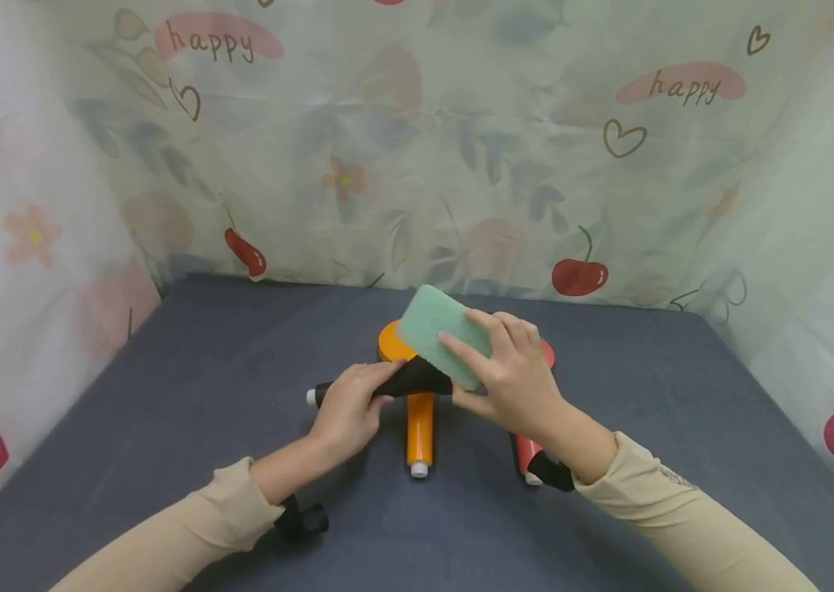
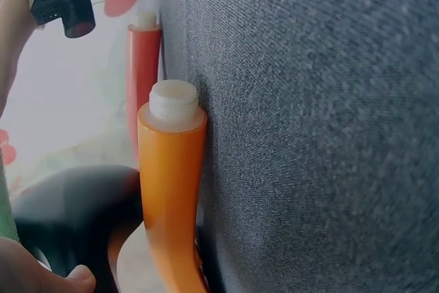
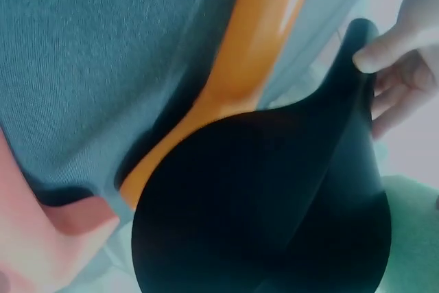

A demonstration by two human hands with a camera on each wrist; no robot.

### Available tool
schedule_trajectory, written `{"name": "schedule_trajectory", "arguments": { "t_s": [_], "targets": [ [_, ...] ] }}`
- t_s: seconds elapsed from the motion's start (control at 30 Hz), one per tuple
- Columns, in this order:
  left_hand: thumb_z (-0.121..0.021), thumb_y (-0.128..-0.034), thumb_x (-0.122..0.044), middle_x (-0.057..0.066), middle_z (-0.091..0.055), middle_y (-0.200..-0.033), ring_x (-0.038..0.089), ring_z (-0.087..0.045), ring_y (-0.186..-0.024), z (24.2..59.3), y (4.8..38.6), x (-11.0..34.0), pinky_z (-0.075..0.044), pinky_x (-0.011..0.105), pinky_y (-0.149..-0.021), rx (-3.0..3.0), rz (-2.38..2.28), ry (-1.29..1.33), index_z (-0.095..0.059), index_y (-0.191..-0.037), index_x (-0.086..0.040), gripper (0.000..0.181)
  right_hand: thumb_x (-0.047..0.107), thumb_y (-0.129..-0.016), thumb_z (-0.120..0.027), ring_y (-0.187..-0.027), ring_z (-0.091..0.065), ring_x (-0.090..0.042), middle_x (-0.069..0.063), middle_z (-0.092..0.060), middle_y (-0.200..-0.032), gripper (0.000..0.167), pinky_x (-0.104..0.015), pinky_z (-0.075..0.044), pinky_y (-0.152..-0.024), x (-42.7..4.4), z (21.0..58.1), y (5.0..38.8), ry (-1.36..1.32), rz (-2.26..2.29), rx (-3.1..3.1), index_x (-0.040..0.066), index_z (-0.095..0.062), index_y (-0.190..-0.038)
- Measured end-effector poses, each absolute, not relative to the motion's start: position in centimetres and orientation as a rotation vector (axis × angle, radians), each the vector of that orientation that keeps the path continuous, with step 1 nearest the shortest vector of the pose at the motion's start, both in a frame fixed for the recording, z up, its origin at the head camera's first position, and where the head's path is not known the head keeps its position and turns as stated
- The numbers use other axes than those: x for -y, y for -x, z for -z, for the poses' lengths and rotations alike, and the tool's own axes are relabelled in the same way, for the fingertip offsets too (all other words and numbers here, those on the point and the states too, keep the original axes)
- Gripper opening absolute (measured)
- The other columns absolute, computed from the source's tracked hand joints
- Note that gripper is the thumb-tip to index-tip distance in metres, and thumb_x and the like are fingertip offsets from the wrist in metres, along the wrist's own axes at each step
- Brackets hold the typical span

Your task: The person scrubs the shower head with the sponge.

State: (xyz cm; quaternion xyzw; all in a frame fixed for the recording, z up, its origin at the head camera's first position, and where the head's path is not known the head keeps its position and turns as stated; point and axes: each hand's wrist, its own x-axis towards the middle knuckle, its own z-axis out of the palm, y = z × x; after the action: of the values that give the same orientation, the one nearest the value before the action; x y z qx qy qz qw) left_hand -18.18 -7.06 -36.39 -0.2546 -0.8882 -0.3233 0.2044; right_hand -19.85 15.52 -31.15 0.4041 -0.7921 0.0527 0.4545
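Observation:
My left hand (image 1: 353,409) grips the handle of a black round-headed paddle (image 1: 417,376), which has a white end cap and is held above the table. In my right hand (image 1: 511,374), a mint-green sponge (image 1: 439,330) is pinched and held at the paddle's head, largely covering it in the head view. The right wrist view shows the broad dark head (image 3: 254,204) with the sponge (image 3: 415,228) at its edge; whether they touch I cannot tell. Below lies an orange paddle (image 1: 420,436) of similar shape, and to its right a red one (image 1: 526,450), partly hidden by my right hand.
A dark grey cloth (image 1: 165,395) covers the table. Printed curtains (image 1: 417,164) hang behind it and at both sides. Black camera mounts (image 1: 302,520) sit at the wrists, below the rolled beige sleeves.

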Motion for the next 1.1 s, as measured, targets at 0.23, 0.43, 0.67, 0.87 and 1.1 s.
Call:
{"name": "schedule_trajectory", "arguments": {
  "t_s": [0.23,0.43,0.67,0.87,1.1],
  "targets": [
    [-0.068,-0.0779,0.008,0.008,-0.065,-0.121,0.027,-0.061,-0.106,36.1,18.1,6.9,-0.049,0.040,-0.094,2.491,0.909,0.695,-0.059,-0.124,-0.006,0.049,0.021,-0.064,-0.072,-0.099,-0.045,-0.036,-0.023,-0.053,-0.117,0.045,-0.047,-0.036,-0.077,-15.2,31.0,19.8,-0.944,-0.127,1.953,0.012,-0.068,-0.108],
    [-0.068,-0.0783,0.005,0.009,-0.066,-0.119,0.027,-0.061,-0.105,36.1,18.0,6.8,-0.049,0.040,-0.094,2.513,0.878,0.689,-0.062,-0.121,-0.006,0.045,0.026,-0.061,-0.073,-0.097,-0.046,-0.033,-0.021,-0.055,-0.115,0.048,-0.043,-0.038,-0.076,-14.1,32.2,19.4,-1.007,0.032,1.870,0.013,-0.067,-0.107],
    [-0.067,-0.0785,0.007,0.008,-0.064,-0.121,0.027,-0.060,-0.107,36.0,18.0,6.7,-0.049,0.040,-0.094,2.539,0.936,0.666,-0.059,-0.125,-0.006,0.049,0.023,-0.060,-0.076,-0.098,-0.045,-0.034,-0.021,-0.053,-0.116,0.049,-0.044,-0.037,-0.075,-14.2,31.8,19.4,-0.928,-0.007,1.909,0.013,-0.068,-0.108],
    [-0.067,-0.0786,0.007,0.009,-0.065,-0.121,0.027,-0.060,-0.107,36.0,18.0,6.6,-0.049,0.041,-0.094,2.552,0.978,0.671,-0.060,-0.124,-0.006,0.048,0.026,-0.060,-0.078,-0.097,-0.046,-0.033,-0.021,-0.054,-0.116,0.051,-0.044,-0.039,-0.076,-14.4,32.4,19.2,-0.950,0.022,1.901,0.014,-0.068,-0.108],
    [-0.066,-0.0822,0.002,0.012,-0.063,-0.122,0.032,-0.063,-0.082,35.9,18.1,6.8,-0.053,0.039,-0.078,2.624,1.181,0.627,-0.057,-0.128,-0.006,0.047,0.025,-0.063,-0.076,-0.100,-0.047,-0.034,-0.022,-0.052,-0.120,0.051,-0.047,-0.041,-0.080,-15.2,32.8,18.9,-0.958,-0.003,1.976,0.016,-0.066,-0.113]
  ]
}}
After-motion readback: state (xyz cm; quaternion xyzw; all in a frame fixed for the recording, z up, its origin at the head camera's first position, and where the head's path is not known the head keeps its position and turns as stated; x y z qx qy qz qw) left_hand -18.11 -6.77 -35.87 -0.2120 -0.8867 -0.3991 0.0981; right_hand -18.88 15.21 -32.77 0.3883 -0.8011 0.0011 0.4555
